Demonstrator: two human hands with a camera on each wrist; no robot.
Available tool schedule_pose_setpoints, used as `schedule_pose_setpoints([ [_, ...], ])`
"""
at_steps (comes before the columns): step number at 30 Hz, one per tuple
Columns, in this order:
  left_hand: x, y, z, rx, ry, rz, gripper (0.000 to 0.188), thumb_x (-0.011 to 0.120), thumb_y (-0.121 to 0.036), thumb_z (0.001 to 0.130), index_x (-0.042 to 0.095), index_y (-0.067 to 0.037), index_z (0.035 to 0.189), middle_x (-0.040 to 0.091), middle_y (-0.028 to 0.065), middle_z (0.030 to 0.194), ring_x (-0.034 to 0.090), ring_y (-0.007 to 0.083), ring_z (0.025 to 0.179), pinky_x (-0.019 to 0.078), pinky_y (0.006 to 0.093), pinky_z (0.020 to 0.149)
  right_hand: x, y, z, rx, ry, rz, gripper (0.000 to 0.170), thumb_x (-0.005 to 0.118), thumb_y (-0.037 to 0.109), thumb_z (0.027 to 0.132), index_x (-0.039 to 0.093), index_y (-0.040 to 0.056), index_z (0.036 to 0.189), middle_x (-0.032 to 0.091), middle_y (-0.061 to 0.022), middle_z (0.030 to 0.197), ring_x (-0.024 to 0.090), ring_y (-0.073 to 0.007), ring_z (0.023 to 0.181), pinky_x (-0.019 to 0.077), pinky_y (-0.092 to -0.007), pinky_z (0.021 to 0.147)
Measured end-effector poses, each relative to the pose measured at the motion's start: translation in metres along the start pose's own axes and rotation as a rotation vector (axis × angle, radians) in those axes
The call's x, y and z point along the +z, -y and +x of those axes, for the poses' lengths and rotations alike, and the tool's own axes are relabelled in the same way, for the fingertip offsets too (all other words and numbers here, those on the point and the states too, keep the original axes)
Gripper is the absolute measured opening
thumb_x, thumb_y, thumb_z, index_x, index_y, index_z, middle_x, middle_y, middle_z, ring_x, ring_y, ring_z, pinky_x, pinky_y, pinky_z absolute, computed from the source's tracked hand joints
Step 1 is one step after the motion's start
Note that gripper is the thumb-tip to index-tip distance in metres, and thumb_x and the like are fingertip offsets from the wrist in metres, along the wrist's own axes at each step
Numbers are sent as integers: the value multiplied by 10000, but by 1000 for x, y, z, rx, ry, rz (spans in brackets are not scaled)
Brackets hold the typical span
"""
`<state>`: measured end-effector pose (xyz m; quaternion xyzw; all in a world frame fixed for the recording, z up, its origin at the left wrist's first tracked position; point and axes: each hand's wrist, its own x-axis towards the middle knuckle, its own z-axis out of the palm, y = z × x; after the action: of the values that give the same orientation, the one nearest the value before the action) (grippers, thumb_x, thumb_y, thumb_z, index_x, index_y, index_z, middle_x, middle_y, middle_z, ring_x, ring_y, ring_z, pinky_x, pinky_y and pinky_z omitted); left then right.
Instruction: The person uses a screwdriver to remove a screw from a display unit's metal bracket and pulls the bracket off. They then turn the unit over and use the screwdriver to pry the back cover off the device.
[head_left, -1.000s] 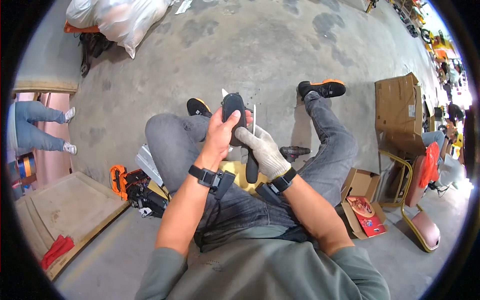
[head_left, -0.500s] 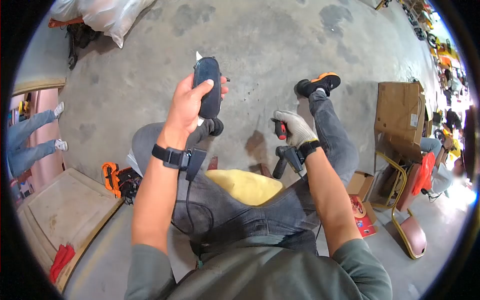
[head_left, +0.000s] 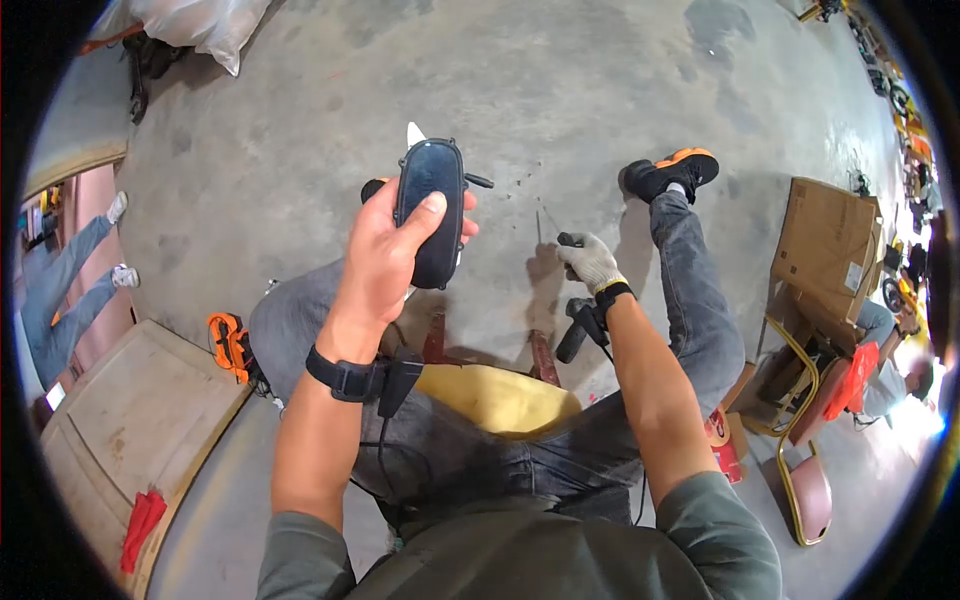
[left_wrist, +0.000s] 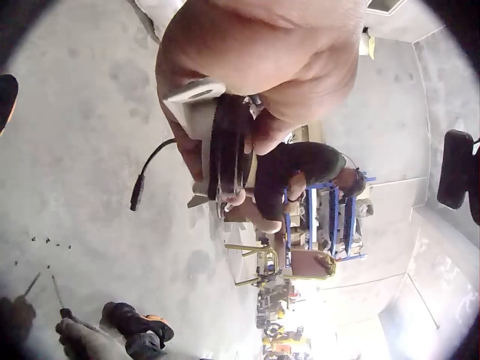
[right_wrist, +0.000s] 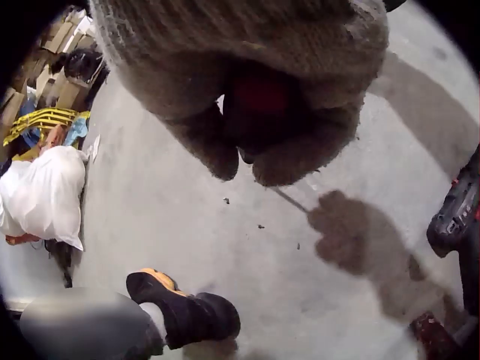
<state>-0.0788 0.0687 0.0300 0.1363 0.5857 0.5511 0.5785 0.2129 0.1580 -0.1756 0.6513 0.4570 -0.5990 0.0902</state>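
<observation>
Left hand (head_left: 385, 245) grips black oval part (head_left: 442, 240); right hand (head_left: 593, 264), beside it a second ago, holds screwdriver (head_left: 571, 240) apart; work there seems paused.

1. Handle (right_wrist: 259, 101) mostly hidden by right hand (head_left: 590, 262).
2. Shoe (head_left: 371, 190) mostly hidden behind left hand (head_left: 385, 250).
3. Specks (right_wrist: 226, 200) on floor (right_wrist: 187, 247) too small to tell.
4. Bag (head_left: 205, 25) cut off by head view's top edge.
</observation>
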Motion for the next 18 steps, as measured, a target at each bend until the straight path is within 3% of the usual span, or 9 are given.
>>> schedule_pose_setpoints([
  [7,3,1,1,-48,20,11,274,597,-228,1013,608,-1,1167,700,128,1028,695,191,841,570,325,741,-4,-15,5,-44,-60,-29,570,746,271,766,663,-49,1230,722,-120,904,671,-169,676,559,-310,640],
  [12,3,3,2,-107,90,-156,322,561,-192,1007,561,23,1248,687,171,1045,708,235,877,582,346,790,-5,-21,2,-44,-105,9,560,756,286,764,686,-42,1213,725,-109,906,663,-156,683,558,-304,658],
  [18,13,1,-2,-112,49,-59,505,546,-124,993,398,-19,1463,667,226,1138,713,282,949,582,376,834,-2,-19,7,-39,-84,34,492,742,284,776,718,-30,1154,716,-97,873,659,-147,694,547,-305,654],
])
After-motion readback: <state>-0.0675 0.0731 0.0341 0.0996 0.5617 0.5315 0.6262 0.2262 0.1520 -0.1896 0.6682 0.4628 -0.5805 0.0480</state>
